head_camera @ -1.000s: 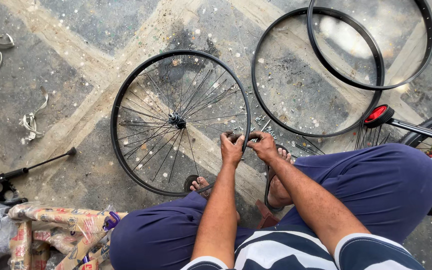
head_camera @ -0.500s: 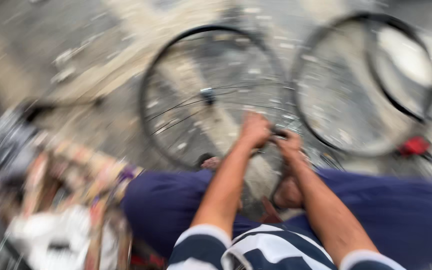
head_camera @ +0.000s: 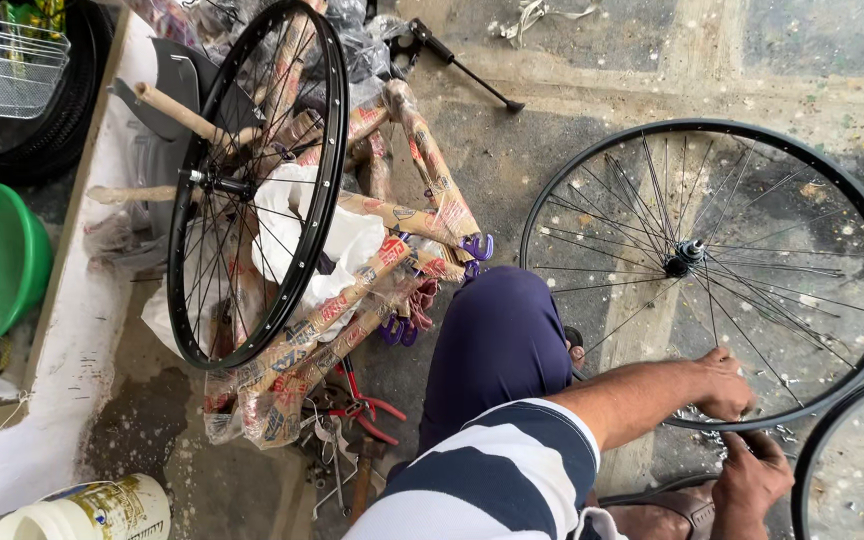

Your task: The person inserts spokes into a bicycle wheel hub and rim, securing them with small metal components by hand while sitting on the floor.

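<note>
One wheel [head_camera: 712,270] lies flat on the floor [head_camera: 572,120], right of the knee [head_camera: 497,340]; another wheel [head_camera: 257,185] leans left on wrapped frames [head_camera: 352,300].

Bare floor [head_camera: 592,130] open; wrapped frame [head_camera: 352,300] crowds left, perhaps tools [head_camera: 352,420].

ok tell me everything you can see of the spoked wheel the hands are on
The spoked wheel is a bare black metal rim with thin wire spokes crossing to a small central hub, no tyre. It lies flat on the speckled concrete floor. The left hand grips its near edge; the right hand is just below the rim.
</note>
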